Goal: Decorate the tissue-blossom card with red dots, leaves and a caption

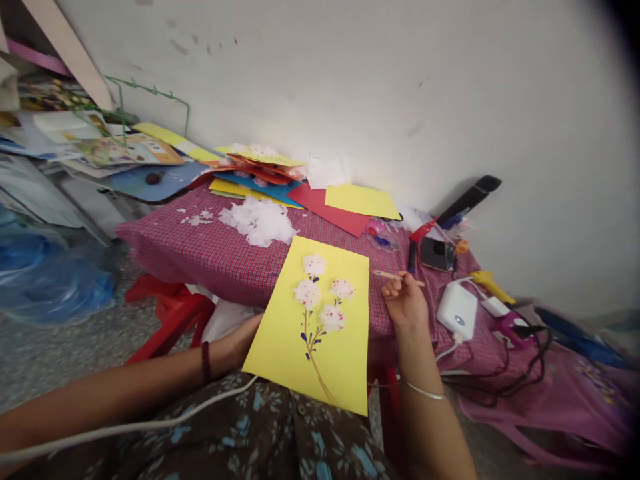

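A yellow sheet (285, 333) slants from my lap to the table edge. On it are white paper flowers (307, 293) with red specks, brown stems and dark blue leaf marks. My left hand (250, 331) goes under the sheet's left edge, so its fingers are hidden. Just off the sheet's right edge, my right hand (407, 300) is closed round a slim pale pen (384, 274), whose tip points left toward the sheet. Whether the pen is a pencil or a marker I cannot tell.
Torn white paper (260, 221) lies on the checked tablecloth (200, 233). Coloured cards (265, 170) are stacked by the wall, near a red sheet (330, 210). At right are a white power bank (457, 309), cables and a dark phone (435, 254). A white cable (165, 423) crosses my lap.
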A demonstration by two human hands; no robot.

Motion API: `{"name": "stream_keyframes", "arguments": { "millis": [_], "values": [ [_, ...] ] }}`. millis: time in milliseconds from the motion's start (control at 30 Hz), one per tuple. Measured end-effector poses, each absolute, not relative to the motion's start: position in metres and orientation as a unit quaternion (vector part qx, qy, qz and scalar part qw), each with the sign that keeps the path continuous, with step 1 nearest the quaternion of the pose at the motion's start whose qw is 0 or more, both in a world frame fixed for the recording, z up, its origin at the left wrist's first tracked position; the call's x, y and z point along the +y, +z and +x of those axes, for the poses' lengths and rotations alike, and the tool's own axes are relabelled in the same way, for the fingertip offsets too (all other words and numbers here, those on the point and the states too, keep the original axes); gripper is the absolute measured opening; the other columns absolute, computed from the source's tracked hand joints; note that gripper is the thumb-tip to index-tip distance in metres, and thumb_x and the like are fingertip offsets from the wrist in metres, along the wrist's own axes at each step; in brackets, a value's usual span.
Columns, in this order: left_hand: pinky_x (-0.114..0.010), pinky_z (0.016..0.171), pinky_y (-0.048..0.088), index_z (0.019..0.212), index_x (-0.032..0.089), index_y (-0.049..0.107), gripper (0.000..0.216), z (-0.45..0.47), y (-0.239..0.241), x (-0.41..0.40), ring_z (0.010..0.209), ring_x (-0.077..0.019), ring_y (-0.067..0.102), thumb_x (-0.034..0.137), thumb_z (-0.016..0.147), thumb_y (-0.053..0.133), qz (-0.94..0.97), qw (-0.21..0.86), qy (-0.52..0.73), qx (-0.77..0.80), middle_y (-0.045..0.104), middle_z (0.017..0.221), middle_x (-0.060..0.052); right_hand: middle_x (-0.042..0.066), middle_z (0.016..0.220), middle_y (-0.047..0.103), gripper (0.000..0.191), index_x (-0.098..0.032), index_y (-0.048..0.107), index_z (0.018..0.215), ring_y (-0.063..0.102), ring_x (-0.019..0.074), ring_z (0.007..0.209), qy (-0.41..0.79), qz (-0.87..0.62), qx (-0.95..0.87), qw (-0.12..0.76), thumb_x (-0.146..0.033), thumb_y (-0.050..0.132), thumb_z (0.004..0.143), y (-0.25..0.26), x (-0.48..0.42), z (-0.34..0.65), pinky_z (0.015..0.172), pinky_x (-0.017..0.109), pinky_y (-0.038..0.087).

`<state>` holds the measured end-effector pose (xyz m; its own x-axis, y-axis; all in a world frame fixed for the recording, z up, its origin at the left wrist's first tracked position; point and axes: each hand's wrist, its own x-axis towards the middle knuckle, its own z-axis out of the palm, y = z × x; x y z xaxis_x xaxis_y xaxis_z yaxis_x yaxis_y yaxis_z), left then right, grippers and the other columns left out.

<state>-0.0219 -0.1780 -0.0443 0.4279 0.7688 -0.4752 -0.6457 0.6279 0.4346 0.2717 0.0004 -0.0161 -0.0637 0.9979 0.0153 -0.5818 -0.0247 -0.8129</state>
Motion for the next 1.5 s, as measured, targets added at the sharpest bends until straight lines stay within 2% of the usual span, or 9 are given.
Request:
{"name": "stream_keyframes", "arguments": {
  "millis": [133,367,467,633,867,1067,1300,1500],
  "values": [
    [-0.040,0.084,0.058,0.136,0.006,0.059,0.055,-0.021,-0.031,-0.175,0.088,-0.0322,0.077,0.041,0.093,0.057,0.045,0.846,0.393,0.359,0.079,0.097,-0.014,-0.009,0.053,0.050,0.019,-0.021,0.060,0.078,0.046,0.0048,0.045,0.645,-0.305,-0.342,0.612,-0.034,0.073,0.080,-0.016,0.000,0.271,0.047,0.018,0.044],
    [-0.041,0.075,0.060,0.142,0.005,0.054,0.060,-0.025,-0.026,-0.175,0.079,-0.0320,0.077,0.046,0.099,0.043,0.005,0.822,0.405,0.400,0.079,0.090,-0.014,-0.008,0.049,0.048,0.017,-0.020,0.060,0.077,0.043,0.0051,0.042,0.638,-0.312,-0.324,0.625,-0.032,0.069,0.084,-0.012,-0.004,0.267,0.044,0.018,0.040],
    [-0.043,0.078,0.060,0.143,0.006,0.053,0.060,-0.030,-0.027,-0.172,0.081,-0.0324,0.077,0.045,0.101,0.039,-0.002,0.806,0.413,0.425,0.079,0.091,-0.015,-0.009,0.049,0.048,0.017,-0.021,0.060,0.076,0.041,0.0053,0.041,0.637,-0.310,-0.326,0.625,-0.033,0.066,0.088,-0.011,-0.003,0.265,0.045,0.018,0.040],
    [-0.043,0.082,0.060,0.138,0.004,0.057,0.051,-0.036,-0.029,-0.167,0.079,-0.0313,0.077,0.034,0.098,0.048,0.008,0.796,0.425,0.431,0.079,0.092,-0.016,-0.008,0.049,0.048,0.018,-0.021,0.059,0.076,0.041,0.0058,0.041,0.632,-0.320,-0.330,0.624,-0.031,0.062,0.090,-0.011,-0.003,0.265,0.045,0.019,0.041],
    [-0.041,0.087,0.059,0.133,0.005,0.062,0.045,-0.041,-0.034,-0.166,0.076,-0.0287,0.077,0.018,0.092,0.051,0.023,0.797,0.426,0.428,0.079,0.090,-0.014,-0.008,0.048,0.047,0.017,-0.021,0.060,0.076,0.041,0.0059,0.042,0.634,-0.317,-0.332,0.622,-0.032,0.067,0.087,-0.011,-0.003,0.266,0.044,0.018,0.040],
    [-0.047,0.097,0.054,0.134,0.006,0.062,0.050,-0.048,-0.044,-0.161,0.092,-0.0325,0.076,0.037,0.097,0.049,0.063,0.797,0.484,0.357,0.078,0.101,-0.017,-0.008,0.049,0.047,0.016,-0.021,0.061,0.076,0.042,0.0060,0.042,0.633,-0.320,-0.338,0.618,-0.032,0.070,0.084,-0.011,-0.003,0.267,0.045,0.019,0.042],
    [-0.045,0.098,0.054,0.139,0.002,0.056,0.055,-0.050,-0.045,-0.167,0.088,-0.0328,0.077,0.023,0.089,0.063,0.069,0.823,0.410,0.388,0.078,0.098,-0.019,-0.008,0.049,0.046,0.016,-0.021,0.061,0.076,0.042,0.0057,0.042,0.633,-0.319,-0.339,0.619,-0.031,0.069,0.084,-0.011,-0.004,0.267,0.045,0.019,0.041],
    [-0.041,0.091,0.057,0.140,0.003,0.056,0.057,-0.040,-0.060,-0.174,0.092,-0.0321,0.076,0.027,0.090,0.068,0.114,0.808,0.399,0.418,0.076,0.106,-0.020,-0.008,0.049,0.046,0.016,-0.021,0.061,0.076,0.042,0.0056,0.042,0.623,-0.327,-0.349,0.619,-0.030,0.064,0.089,-0.012,-0.003,0.267,0.045,0.020,0.041]
  ]
}}
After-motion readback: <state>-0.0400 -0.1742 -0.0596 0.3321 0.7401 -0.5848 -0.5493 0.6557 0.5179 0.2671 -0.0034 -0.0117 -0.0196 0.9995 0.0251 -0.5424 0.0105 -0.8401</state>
